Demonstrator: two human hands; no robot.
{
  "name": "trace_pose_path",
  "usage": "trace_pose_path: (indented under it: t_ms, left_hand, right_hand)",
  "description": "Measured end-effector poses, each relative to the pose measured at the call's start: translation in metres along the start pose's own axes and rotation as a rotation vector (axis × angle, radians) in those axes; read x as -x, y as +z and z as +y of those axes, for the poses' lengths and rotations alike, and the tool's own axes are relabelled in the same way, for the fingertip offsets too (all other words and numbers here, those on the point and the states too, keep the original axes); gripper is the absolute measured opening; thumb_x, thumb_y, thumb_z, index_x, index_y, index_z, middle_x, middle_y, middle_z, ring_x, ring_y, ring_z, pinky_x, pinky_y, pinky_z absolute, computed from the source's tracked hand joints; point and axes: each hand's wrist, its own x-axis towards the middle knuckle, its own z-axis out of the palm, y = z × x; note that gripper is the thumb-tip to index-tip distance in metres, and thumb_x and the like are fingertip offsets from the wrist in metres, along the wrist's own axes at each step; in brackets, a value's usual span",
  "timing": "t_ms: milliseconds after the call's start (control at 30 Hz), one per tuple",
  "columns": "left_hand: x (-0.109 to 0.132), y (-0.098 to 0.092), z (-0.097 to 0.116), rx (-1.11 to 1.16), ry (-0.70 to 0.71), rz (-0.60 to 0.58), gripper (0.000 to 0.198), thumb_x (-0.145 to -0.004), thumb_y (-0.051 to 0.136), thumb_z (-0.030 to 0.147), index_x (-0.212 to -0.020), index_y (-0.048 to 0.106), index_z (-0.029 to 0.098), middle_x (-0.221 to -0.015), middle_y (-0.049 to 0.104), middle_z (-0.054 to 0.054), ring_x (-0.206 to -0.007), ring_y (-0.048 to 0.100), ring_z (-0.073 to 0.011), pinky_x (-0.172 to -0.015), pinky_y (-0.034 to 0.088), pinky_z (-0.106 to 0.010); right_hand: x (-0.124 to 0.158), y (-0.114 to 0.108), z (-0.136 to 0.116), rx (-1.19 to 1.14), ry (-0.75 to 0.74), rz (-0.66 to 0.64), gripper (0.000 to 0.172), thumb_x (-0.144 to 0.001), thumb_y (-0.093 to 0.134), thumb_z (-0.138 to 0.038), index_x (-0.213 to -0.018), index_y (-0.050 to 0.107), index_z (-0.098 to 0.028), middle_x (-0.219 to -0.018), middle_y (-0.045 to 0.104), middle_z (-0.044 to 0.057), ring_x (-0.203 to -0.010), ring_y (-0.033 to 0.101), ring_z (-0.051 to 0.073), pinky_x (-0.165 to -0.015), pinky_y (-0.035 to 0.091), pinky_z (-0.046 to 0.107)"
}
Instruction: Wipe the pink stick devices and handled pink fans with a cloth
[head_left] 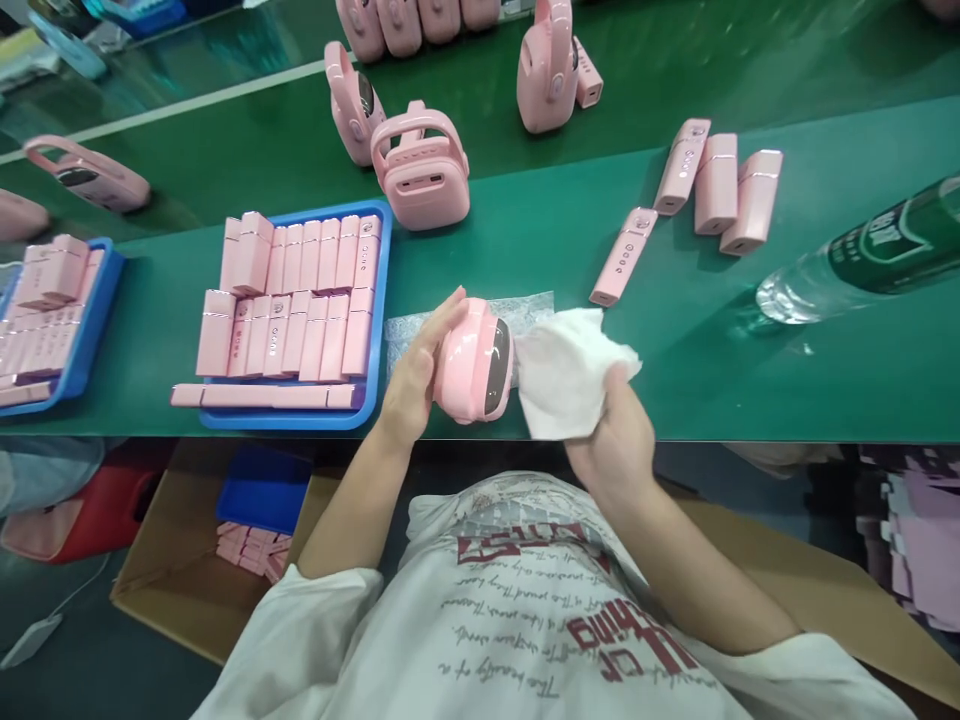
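Note:
Near the front edge of the green table, my left hand (412, 378) is closed around the left side of a small pink portable speaker (466, 362). The dark glossy panel on the speaker faces right. A white cloth (562, 378) is pinched in my right hand (621, 430), its left edge close beside that panel; whether they touch I cannot tell. Beneath the speaker and cloth lies a clear textured plastic sheet (531, 308), partly covered. Just behind stands another pink speaker with a carrying handle (426, 185), its port side facing me.
Left of my hands, a blue tray (379, 300) holds rows of pink button sticks (330, 335); another blue tray (101, 315) stands farther left. Several loose sticks (716, 185) and a water bottle (840, 265) are at right. More speakers (546, 80) stand behind. Below is a cardboard box (172, 530).

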Motion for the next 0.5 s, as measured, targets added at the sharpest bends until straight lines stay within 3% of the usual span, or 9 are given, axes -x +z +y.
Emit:
trace_pose_path:
  t_ms: [100,167,233,333,433,500]
  left_hand:
    - [0.01,0.005,0.01,-0.161,0.033,0.037,0.078,-0.087,0.044,0.07,-0.151,0.029,0.029,-0.159,0.031,-0.011,-0.146,0.032,-0.0326,-0.118,0.034,-0.049]
    - [0.017,0.012,0.013,-0.3,0.037,0.064,0.088,-0.08,0.059,0.066,-0.152,0.025,0.027,-0.16,0.028,-0.013,-0.147,0.028,-0.0343,-0.119,0.032,-0.05]
    - [0.02,0.018,0.012,-0.364,0.049,0.106,0.082,-0.082,0.063,0.057,-0.15,0.031,0.025,-0.157,0.033,-0.013,-0.144,0.035,-0.0342,-0.116,0.036,-0.05]
    - [0.019,0.02,0.007,-0.325,0.11,0.209,0.058,-0.089,0.058,0.046,-0.141,0.047,0.022,-0.144,0.054,-0.009,-0.13,0.053,-0.0312,-0.11,0.045,-0.046]
    - [0.01,0.016,0.003,-0.173,0.096,0.274,0.045,-0.089,0.055,0.042,-0.129,0.06,0.021,-0.13,0.065,-0.004,-0.121,0.061,-0.0296,-0.104,0.05,-0.043]
    - [0.001,0.013,0.002,0.018,0.048,0.24,0.042,-0.087,0.055,0.043,-0.121,0.066,0.022,-0.123,0.069,-0.003,-0.117,0.064,-0.0288,-0.101,0.053,-0.043]
  right_hand:
    - [-0.018,-0.004,-0.008,-0.177,0.025,0.007,0.051,-0.094,0.041,-0.057,-0.123,0.061,-0.02,-0.12,0.068,0.007,-0.127,0.057,0.021,-0.105,0.051,0.04]
    - [-0.023,-0.007,-0.008,-0.23,0.066,-0.004,0.047,-0.092,0.045,-0.056,-0.118,0.063,-0.021,-0.119,0.069,0.007,-0.126,0.057,0.021,-0.106,0.05,0.04]
    - [-0.022,-0.01,-0.006,-0.247,0.123,-0.02,0.046,-0.09,0.047,-0.056,-0.113,0.065,-0.02,-0.116,0.07,0.007,-0.127,0.057,0.022,-0.108,0.048,0.041]
    - [-0.017,-0.014,-0.003,-0.262,0.184,-0.041,0.04,-0.086,0.056,-0.05,-0.108,0.067,-0.019,-0.114,0.071,0.007,-0.129,0.055,0.023,-0.111,0.044,0.041]
    - [-0.014,-0.019,-0.004,-0.266,0.182,0.002,0.034,-0.084,0.06,-0.044,-0.106,0.068,-0.019,-0.116,0.071,0.006,-0.126,0.057,0.022,-0.111,0.045,0.038]
    - [-0.012,-0.02,-0.006,-0.254,0.143,0.03,0.033,-0.086,0.059,-0.045,-0.104,0.069,-0.019,-0.115,0.071,0.005,-0.121,0.061,0.021,-0.109,0.047,0.038]
